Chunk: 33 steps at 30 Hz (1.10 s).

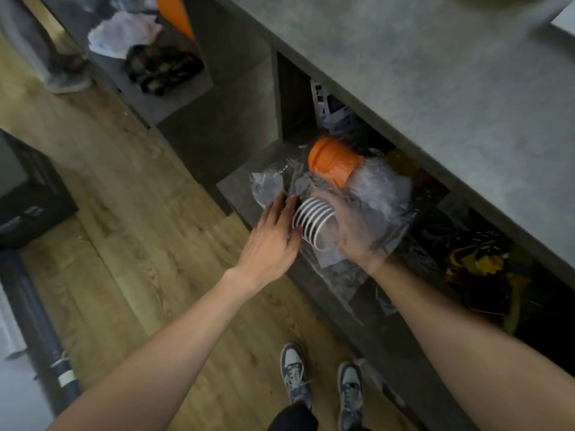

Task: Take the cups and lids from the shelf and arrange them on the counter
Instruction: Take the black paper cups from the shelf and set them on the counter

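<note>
Left hand is flat, fingers straight, fingertips touching the narrow base end of the striped cup stack. Right hand sits on the other side against the wide rim end, but it is motion-smeared, so I cannot tell if its fingers wrap the stack or just press it. The hands are close together with the stack bracketed between them. The stack lies on its side, long axis running from base at upper left to open mouth at lower right, mouth turned toward the person. Both hands are at the stack; the left has the clearer contact. It is on the low shelf near the front edge, on crumpled clear plastic wrap. Just behind it, deeper in, an orange cup stack also lies on its side, partly in plastic. No lids that I can make out. The bench overhangs the shelf, above and to the right of the hands, so the likely move is out toward the person first, then up and right, tipping the stack upright.
</note>
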### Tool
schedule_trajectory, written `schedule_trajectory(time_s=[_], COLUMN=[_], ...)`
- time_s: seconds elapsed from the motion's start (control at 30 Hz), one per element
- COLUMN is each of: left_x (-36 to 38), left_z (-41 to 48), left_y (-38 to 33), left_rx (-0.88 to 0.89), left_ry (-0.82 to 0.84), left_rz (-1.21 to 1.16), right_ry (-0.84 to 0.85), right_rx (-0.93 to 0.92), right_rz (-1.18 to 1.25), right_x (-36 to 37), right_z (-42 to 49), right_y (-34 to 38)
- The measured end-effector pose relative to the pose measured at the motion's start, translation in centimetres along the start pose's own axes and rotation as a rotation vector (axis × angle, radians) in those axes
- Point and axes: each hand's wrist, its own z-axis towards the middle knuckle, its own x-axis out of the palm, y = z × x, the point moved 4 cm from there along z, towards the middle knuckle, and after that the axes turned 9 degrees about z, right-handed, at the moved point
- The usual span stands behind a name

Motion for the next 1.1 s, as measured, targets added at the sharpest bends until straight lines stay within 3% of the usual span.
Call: schedule_trajectory(time_s=[0.13,0.3,0.43,0.6,0.73,0.87,0.93,1.1], left_x=[0.3,-1.1,-2.8,-2.9,-1.9,0.6,1.4,0.4], left_z=[0.1,-0.4,-2.2,-6.8,-13.3,-21.0,-24.1,-28.9], left_y=[-0.4,-5.3,-10.6,-15.5,-19.8,-26.3,-29.4,-36.1], left_rx=[-0.019,0.096,0.205,0.259,0.344,0.6,0.686,0.646], left_ry=[0.032,-0.097,-0.204,-0.217,-0.181,-0.006,-0.007,-0.029], left_rz=[0.036,0.051,0.094,0.074,-0.062,-0.061,-0.064,-0.332], right_ry=[-0.252,-0.292,-0.339,-0.355,-0.435,-0.44,-0.42,-0.463], right_rx=[0.198,0.604,0.738,0.89,0.799,0.722,0.709,0.546], right_rz=[0.024,0.05,0.064,0.006,0.129,0.313,0.468,0.791], right_x=[-3.7,-7.2,-10.8,-14.7,-16.3,-18.5,-20.1,-27.2], right_z=[-3.7,-8.4,-11.1,-17.8,-25.8,-34.5,-38.2,-46.5], right_y=[-1.5,-3.3,-2.5,-1.4,-0.1,1.5,2.5,5.6])
